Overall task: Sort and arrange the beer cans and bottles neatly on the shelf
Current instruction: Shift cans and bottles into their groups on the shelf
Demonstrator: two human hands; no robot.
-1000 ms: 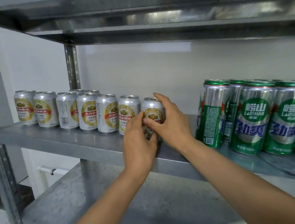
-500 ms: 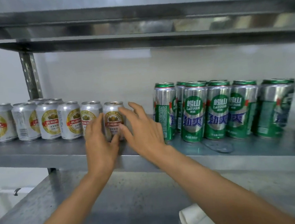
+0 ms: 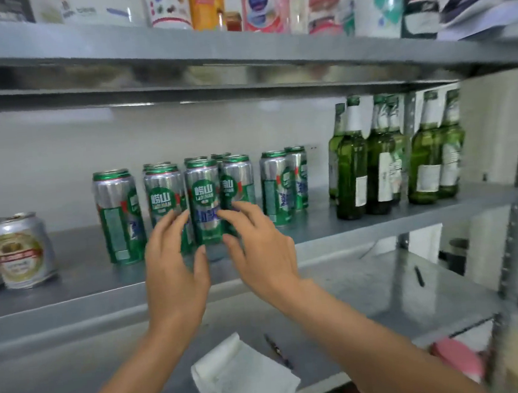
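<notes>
In the head view, both hands are raised side by side at the centre of the frame, before a cluster of tall green cans (image 3: 164, 198). The left hand (image 3: 175, 260) is seen from the back, its fingers straight, loosely spread and pointed up towards the cans. The right hand (image 3: 259, 246) is held the same way, with its fingers fanned wider and its thumb turned inward. The front middle can (image 3: 204, 198) is framed between the two thumbs. Nothing is gripped by either hand. Whether the fingertips touch the cans cannot be told, as the hands are blurred. Both forearms are stretched up from the bottom edge and converge towards the cluster.

All the drinks stand upright on the middle shelf (image 3: 379, 220). Nine tall green cans can be counted: one alone at the left, six packed in two rows behind the hands, and two at the right. Two short silver and gold cans (image 3: 21, 248) are seen at the far left edge, one cut off by the frame. Six green glass bottles (image 3: 351, 169) are grouped at the right, partly overlapping.

A folded white cloth (image 3: 245, 382) lies on the lower shelf (image 3: 368, 284), below the arms.
</notes>
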